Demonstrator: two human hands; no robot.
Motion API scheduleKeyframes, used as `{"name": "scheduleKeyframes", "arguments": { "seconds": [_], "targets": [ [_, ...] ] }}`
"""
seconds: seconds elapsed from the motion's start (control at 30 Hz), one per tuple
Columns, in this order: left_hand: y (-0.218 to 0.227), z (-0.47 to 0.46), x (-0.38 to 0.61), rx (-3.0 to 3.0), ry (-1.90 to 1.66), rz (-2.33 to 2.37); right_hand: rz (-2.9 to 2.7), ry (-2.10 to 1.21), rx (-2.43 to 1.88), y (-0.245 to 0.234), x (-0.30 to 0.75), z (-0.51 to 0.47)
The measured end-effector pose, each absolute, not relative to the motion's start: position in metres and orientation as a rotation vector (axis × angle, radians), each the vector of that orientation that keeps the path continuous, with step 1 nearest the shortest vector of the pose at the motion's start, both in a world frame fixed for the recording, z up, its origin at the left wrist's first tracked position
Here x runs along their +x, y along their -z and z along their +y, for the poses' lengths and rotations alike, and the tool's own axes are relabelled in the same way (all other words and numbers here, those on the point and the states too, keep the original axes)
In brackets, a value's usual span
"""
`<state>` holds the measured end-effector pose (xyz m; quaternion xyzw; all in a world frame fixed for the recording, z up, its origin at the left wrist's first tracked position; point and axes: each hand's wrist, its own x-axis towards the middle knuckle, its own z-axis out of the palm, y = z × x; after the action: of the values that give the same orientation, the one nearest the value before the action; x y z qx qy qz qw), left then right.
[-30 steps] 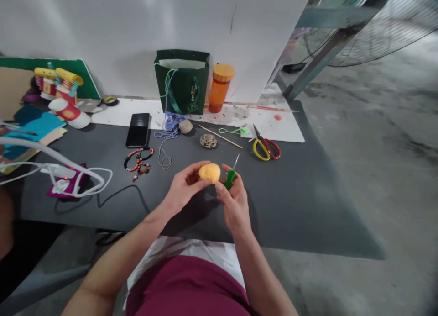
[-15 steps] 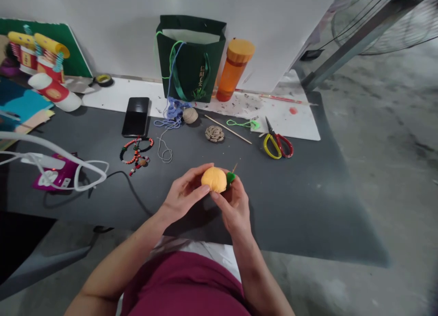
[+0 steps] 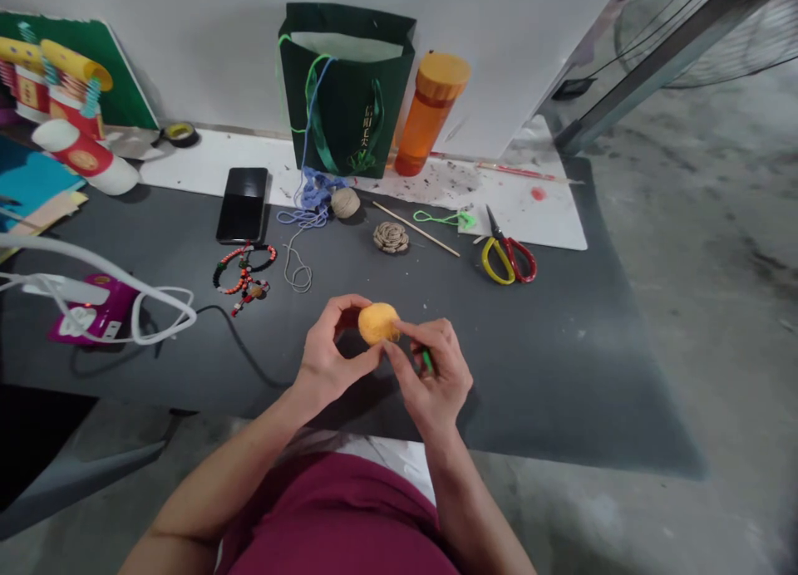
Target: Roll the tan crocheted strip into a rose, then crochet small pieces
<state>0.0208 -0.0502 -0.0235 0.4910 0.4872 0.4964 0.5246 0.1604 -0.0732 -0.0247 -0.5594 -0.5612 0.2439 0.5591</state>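
- The camera sits on the person's head, looking forward and down over the dark red shirt (image 3: 337,517).
- The left hand (image 3: 333,346) and right hand (image 3: 440,367) are near, just below the middle of the view.
- The table (image 3: 561,367) spans the middle, with a white panel (image 3: 212,60) behind it along the top.
- The floor (image 3: 704,251) shows down the right side.

you have a plain yellow-orange rounded ball (image 3: 377,321) and a bright green slim handle (image 3: 427,360). your metal scissors (image 3: 499,237) run dark at the tip, yellow on one side, red on the other. you face a deep green paper bag (image 3: 346,101) lettered in gold, and a translucent orange cylindrical plastic bottle (image 3: 424,130). your black-and-coral beaded bracelet (image 3: 232,290), beige coiled rosette (image 3: 391,238) and glossy black rectangular phone (image 3: 243,208) show against a plain dark grey flat tabletop (image 3: 561,367).
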Motion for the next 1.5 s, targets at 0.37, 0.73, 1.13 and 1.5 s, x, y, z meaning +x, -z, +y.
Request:
{"name": "scheduleKeyframes", "arguments": {
  "seconds": [0.37,0.73,1.13,1.5],
  "targets": [
    [0.023,-0.048,0.023,1.026,-1.208,1.207,-1.062,-0.928,-1.261,0.028,0.157,-0.063],
    [0.006,-0.033,0.011,0.071,-0.903,0.789,-0.771,-1.024,-1.142,0.018,0.173,-0.058],
    [0.006,-0.024,-0.004,0.163,-0.899,0.944,-0.644,-0.576,-1.145,0.016,0.238,-0.054],
    [0.027,-0.009,-0.005,1.725,-0.897,1.521,-0.627,-0.468,-1.132,0.006,0.257,-0.062]
  ]
}}
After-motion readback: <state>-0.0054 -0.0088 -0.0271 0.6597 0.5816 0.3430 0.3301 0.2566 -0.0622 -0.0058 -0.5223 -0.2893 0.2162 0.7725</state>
